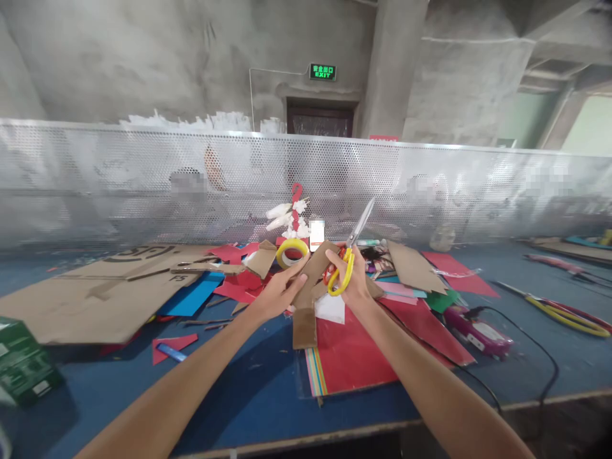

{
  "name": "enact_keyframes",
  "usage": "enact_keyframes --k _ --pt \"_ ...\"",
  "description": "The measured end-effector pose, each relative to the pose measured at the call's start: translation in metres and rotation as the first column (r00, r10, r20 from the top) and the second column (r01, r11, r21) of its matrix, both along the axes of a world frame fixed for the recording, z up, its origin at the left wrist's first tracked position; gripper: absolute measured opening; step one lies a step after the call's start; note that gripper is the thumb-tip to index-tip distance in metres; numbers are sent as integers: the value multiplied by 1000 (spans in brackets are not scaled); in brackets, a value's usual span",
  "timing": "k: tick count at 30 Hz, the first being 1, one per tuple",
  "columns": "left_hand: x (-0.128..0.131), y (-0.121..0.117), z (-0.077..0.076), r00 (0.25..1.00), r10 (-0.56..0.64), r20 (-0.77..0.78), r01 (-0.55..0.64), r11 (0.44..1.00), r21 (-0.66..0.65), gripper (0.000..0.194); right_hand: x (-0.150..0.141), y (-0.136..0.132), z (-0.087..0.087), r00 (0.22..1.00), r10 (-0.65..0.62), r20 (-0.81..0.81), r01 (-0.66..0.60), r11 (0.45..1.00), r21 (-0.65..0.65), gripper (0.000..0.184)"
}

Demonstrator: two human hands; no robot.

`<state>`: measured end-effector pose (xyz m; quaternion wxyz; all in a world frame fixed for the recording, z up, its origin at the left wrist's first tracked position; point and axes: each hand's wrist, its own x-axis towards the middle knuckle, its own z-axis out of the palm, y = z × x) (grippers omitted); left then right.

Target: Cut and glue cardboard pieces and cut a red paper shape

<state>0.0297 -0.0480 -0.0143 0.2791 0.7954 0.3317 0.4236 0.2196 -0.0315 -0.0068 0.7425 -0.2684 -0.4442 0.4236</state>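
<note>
Far to the left of the long brown cardboard strip sits a dark green printed box, and nearer on that side lies a large flat brown cardboard sheet with black print, its right part close to a bright blue sheet. The left hand has its grip closed on the strip's left edge, just in front of a yellow ring-shaped tape roll. The strip itself slants between the two hands, over the blue desk; whether its lower part is folded I cannot tell. The left fingers would do well to press evenly, so the cardboard neither twists nor creases. At its right side, the right hand has its grip closed around metal scissors with yellow handles, thumb near the strip, blades pointing up and away. That direction is worth keeping while both hands steady the strip, clear of the fingers. Right of and below the strip lies a flat red sheet pack; farther right, a magenta box-shaped device trails a black cable, best kept away from the elbow.
</note>
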Motion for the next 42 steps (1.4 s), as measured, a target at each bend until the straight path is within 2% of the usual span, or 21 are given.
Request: enact_keyframes --k 6,10,15,20,24,27,29,31,33,35,39,42 --pt "-13 11 -8 977 -194 88 209 954 -213 76 12 7 3 995 -74 -61 73 997 -13 51" --pt "-19 18 -10 970 -219 106 241 926 -290 81 17 14 2 993 -86 -86 86 996 -5 51" --pt "-17 13 -4 973 -189 136 226 906 -358 83 16 12 3 992 -74 -101 74 997 -2 51" --pt "-11 5 3 973 -115 202 176 931 -318 73 11 5 7 991 -100 -93 98 995 -22 49" --pt "-3 4 5 979 -135 153 163 968 -188 55 5 2 5 994 -82 -72 79 996 -38 48" --pt "4 5 6 1000 -18 16 19 998 -52 41 -1 -1 1 999 -11 -32 11 1000 -22 47" --pt "7 6 7 995 87 -50 -86 996 10 41 -7 -4 -2 999 48 1 -48 999 -20 48" --pt "6 8 8 989 128 -78 -125 991 41 45 -13 -7 -5 993 114 30 -113 993 -33 48" --pt "4 11 7 992 102 -80 -100 994 36 47 -18 -9 -6 985 166 49 -164 986 -44 48" --pt "1 14 6 998 44 -53 -45 999 -22 49 -21 -12 -6 981 187 59 -185 982 -42 48" --pt "1 15 1 998 -29 58 40 979 -199 53 -21 -14 -4 979 184 84 -180 983 -48 47" --pt "4 14 -2 995 -34 91 56 966 -253 54 -19 -14 -4 979 175 103 -171 984 -54 45"
